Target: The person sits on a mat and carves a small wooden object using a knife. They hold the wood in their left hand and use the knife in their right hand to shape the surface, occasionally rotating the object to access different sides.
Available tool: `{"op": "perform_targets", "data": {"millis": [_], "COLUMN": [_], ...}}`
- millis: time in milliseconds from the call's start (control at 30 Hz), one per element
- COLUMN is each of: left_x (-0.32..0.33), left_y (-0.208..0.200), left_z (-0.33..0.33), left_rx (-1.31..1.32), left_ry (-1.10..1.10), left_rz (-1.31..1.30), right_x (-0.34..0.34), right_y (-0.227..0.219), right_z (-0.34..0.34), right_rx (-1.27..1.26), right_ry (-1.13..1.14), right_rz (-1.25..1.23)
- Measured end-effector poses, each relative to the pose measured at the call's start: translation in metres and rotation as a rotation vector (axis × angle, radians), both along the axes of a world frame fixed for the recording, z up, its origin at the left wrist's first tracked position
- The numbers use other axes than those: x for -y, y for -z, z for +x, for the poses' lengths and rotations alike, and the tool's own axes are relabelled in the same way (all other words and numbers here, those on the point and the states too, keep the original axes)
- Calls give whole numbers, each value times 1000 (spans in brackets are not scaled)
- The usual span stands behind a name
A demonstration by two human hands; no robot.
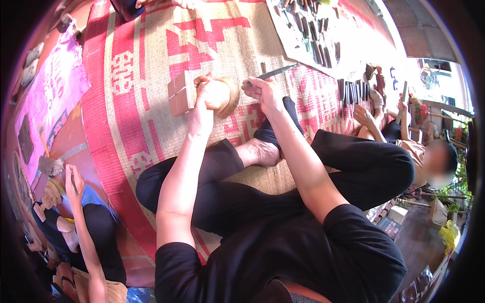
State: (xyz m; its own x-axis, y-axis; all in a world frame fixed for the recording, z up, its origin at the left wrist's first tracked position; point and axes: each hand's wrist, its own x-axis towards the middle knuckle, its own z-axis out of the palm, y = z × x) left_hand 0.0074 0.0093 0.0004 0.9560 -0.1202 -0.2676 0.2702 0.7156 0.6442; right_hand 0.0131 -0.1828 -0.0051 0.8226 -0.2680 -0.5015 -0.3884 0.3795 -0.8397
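My left hand is closed around the middle of a pale carved wooden piece. Its right end is broad and rounded. At the other end sits a squarish brown block with thin light lines crossing its face. Just to the right, my right hand grips a slim, dark carving tool, which points away to the upper right. The tool's other end is covered by my fingers. A small gap separates this hand from the wood. Both hands are above the mat, beyond my crossed legs.
A red and straw-coloured woven mat lies beneath me. Several hand tools rest on a white sheet at far right, with a row of dark-handled tools nearer. People work at the right and left. A pink sheet lies at left.
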Motion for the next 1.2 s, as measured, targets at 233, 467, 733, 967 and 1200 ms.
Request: {"op": "perform_targets", "data": {"millis": [233, 467, 733, 967, 1200], "left_x": [1, -2, 4, 0, 4], "left_y": [1, 3, 1, 5, 7], "left_z": [-2, 0, -2, -3, 0], "left_rx": [7, -17, 63, 25, 47], "left_ry": [-20, -13, -12, -12, -10], "left_rz": [-5, 2, 79, 27, 94], "right_x": [-24, -22, 1, -38, 3], "right_y": [-15, -13, 1, -14, -2], "right_z": [-2, -2, 2, 1, 6], "right_rx": [40, 55, 14, 31, -9], "right_ry": [-28, -6, 10, -105, -65], "right_rz": [-66, 3, -108, -140, -104]}}
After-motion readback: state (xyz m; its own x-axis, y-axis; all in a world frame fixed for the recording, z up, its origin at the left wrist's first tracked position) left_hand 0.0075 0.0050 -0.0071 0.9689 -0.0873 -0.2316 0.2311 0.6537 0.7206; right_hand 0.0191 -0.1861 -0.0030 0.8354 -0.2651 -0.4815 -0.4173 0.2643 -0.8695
